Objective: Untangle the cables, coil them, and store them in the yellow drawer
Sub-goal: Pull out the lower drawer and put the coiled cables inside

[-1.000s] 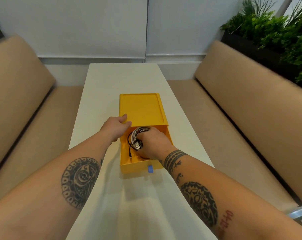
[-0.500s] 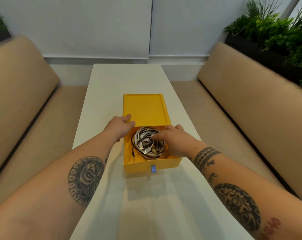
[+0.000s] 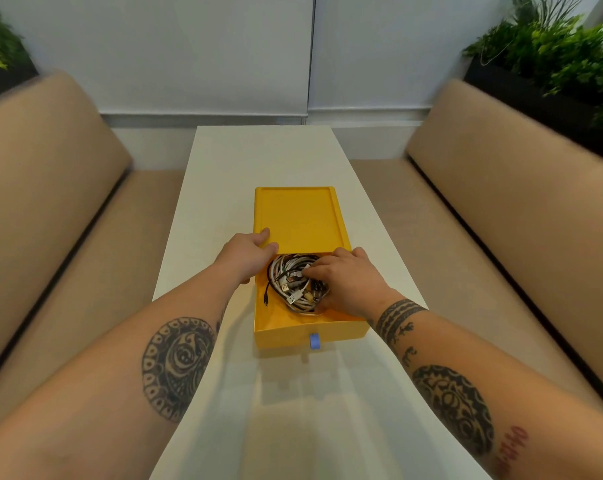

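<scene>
A yellow drawer (image 3: 286,332) stands pulled out of its yellow case (image 3: 298,216) in the middle of the white table. Inside it lies a bundle of coiled white and black cables (image 3: 288,278), with one black plug end trailing to the left. My right hand (image 3: 348,278) rests flat on the right side of the bundle, fingers spread and pressing on the cables. My left hand (image 3: 246,252) grips the case's front left corner, thumb on top. A small blue pull tab (image 3: 314,341) sticks out of the drawer's front.
The narrow white table (image 3: 269,154) runs away from me between two tan benches (image 3: 51,202) (image 3: 521,188). Dark planters with green plants (image 3: 556,53) sit behind the right bench and at the far left.
My right hand has let go of the cable coil in the drawer and now lies spread over it. My left hand has stayed on the case. The view has shifted slightly.
</scene>
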`<state>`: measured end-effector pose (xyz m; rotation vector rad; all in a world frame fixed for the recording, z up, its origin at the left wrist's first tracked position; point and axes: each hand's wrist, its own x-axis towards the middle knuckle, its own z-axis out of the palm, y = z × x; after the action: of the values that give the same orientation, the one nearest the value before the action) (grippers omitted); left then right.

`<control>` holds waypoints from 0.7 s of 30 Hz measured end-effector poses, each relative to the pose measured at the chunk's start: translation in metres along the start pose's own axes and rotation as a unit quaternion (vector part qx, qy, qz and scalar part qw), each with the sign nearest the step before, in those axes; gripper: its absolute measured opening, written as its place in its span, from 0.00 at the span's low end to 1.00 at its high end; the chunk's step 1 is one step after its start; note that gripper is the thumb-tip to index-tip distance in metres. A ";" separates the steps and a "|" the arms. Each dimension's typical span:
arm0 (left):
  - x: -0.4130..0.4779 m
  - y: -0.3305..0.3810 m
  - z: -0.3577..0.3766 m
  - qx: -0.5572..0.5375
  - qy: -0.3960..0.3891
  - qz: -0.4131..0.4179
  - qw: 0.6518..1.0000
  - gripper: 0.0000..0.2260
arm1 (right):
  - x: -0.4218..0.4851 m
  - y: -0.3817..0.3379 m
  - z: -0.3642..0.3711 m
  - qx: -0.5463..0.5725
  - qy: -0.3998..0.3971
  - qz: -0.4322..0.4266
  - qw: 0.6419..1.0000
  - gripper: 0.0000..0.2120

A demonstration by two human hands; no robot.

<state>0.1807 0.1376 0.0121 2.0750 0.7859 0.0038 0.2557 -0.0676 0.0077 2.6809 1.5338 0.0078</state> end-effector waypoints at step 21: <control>0.012 0.002 0.005 0.009 0.039 -0.008 0.999 0.14 | -0.049 0.026 -0.011 0.226 -0.102 0.046 0.968 0.67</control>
<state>0.1930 0.1397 0.0076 2.0968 0.8533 0.0692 0.2527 -0.1229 0.0210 2.9591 1.4935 -0.6704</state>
